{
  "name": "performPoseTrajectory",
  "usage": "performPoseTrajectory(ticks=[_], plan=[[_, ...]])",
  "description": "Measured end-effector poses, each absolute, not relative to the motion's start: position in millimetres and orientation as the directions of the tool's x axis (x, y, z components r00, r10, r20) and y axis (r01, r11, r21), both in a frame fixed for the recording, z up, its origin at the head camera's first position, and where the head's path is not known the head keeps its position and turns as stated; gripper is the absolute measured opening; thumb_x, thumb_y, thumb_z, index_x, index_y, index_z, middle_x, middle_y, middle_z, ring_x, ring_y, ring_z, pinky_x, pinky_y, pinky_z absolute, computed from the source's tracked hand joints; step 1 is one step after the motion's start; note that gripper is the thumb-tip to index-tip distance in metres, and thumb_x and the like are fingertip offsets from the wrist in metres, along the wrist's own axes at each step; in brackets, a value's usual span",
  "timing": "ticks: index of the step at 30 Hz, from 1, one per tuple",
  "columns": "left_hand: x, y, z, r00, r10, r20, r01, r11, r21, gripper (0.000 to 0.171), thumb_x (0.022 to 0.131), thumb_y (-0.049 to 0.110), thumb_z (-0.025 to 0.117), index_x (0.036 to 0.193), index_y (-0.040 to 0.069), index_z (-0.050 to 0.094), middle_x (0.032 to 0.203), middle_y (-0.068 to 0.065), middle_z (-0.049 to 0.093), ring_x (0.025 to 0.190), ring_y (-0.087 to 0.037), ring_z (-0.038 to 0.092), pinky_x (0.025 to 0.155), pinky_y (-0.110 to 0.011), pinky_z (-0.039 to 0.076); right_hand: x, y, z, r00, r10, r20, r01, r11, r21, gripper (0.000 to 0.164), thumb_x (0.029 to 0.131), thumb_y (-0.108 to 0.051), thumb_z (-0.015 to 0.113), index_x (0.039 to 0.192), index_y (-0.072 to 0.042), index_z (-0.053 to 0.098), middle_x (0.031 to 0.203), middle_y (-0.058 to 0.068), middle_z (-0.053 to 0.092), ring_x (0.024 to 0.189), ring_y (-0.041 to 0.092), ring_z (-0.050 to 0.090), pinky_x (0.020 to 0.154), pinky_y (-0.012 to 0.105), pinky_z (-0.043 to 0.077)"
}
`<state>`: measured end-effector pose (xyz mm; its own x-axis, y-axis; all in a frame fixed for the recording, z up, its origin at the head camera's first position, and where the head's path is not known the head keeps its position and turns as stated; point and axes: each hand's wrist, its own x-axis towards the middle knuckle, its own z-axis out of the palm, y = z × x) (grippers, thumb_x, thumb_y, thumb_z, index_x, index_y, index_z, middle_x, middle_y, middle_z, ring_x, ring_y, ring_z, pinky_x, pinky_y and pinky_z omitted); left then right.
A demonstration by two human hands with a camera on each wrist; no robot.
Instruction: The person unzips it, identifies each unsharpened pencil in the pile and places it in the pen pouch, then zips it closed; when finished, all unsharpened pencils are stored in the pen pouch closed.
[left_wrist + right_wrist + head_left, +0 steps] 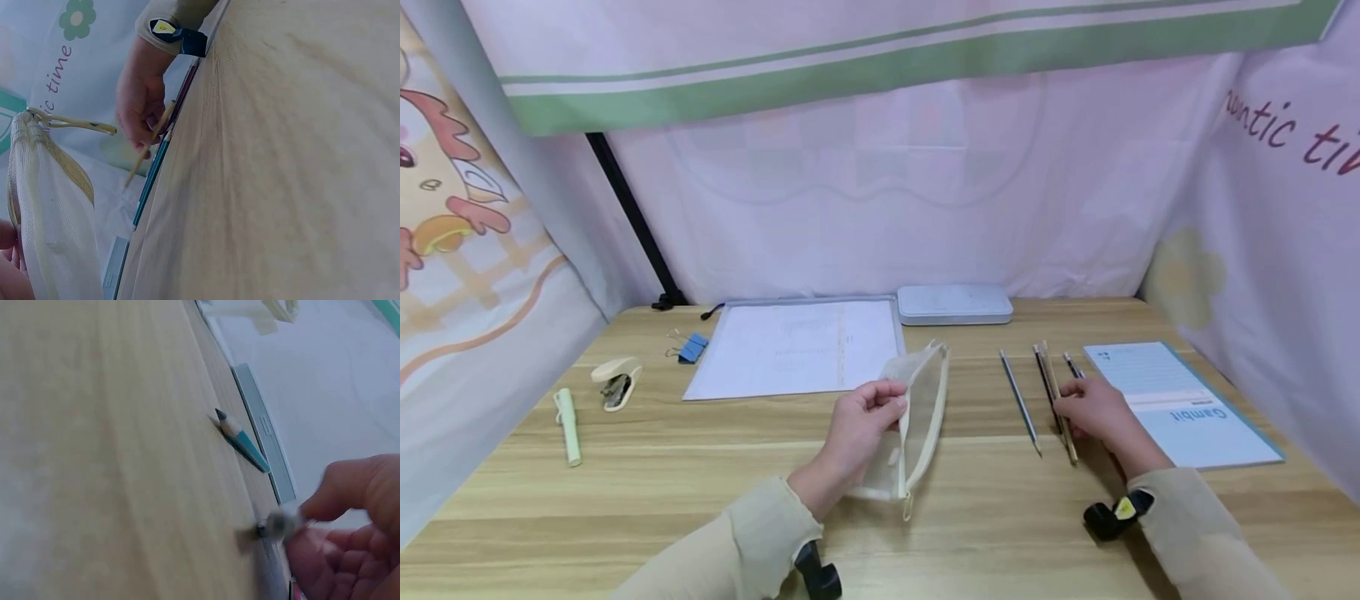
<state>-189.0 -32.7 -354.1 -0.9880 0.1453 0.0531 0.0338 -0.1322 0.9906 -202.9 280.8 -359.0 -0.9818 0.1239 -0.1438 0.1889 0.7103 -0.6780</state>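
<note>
My left hand point(867, 429) grips a white mesh zipper pouch point(925, 417) by its side, raised over the table with its zipped edge gaping. In the left wrist view the pouch point(59, 225) hangs with its zipper pull sticking out. To the right, my right hand point(1097, 410) pinches a bare-wood pencil point(1066, 433) between thumb and fingers, tilted in the left wrist view. A dark pencil point(1047, 387) lies right beside it, and another pencil point(1072, 363) runs partly hidden under the hand. A teal pencil point(1020, 404) lies to the left; its sharpened tip shows in the right wrist view.
A notepad point(1187, 425) lies at the right. Along the back are a clipboard with paper point(797, 346) and a pale metal case point(955, 306). A blue binder clip point(692, 348), a cream stapler point(617, 383) and a light green pen point(568, 427) lie at left.
</note>
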Motion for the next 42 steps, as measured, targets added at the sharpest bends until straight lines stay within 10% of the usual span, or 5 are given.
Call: performPoseTrajectory(ticks=[17,42], plan=[[-186.8,-16.9,-356.5,-0.982,0.179,0.057,0.033,-0.137,0.990,0.023,0.084,-0.003,0.060,0.105,-0.014,0.059,0.077,0.000,0.058,0.068,-0.007,0.055,0.064,-0.021,0.053,-179.4,170.3,-344.2,-0.991,0.114,-0.066,0.064,-0.025,-0.998,0.045,0.084,0.003,0.054,0.127,0.010,0.041,0.075,-0.002,0.060,0.063,0.008,0.057,0.058,0.019,0.052],[-197.1,-20.5,-340.3,-0.990,0.089,0.112,0.092,-0.210,0.973,0.022,0.084,-0.006,0.058,0.104,-0.015,0.058,0.078,-0.004,0.059,0.066,-0.007,0.056,0.062,-0.020,0.052,-138.7,145.7,-337.7,-1.000,0.000,-0.024,0.023,0.163,-0.986,0.024,0.084,-0.005,0.062,0.103,0.008,0.057,0.081,0.010,0.061,0.070,0.017,0.060,0.066,0.028,0.056]])
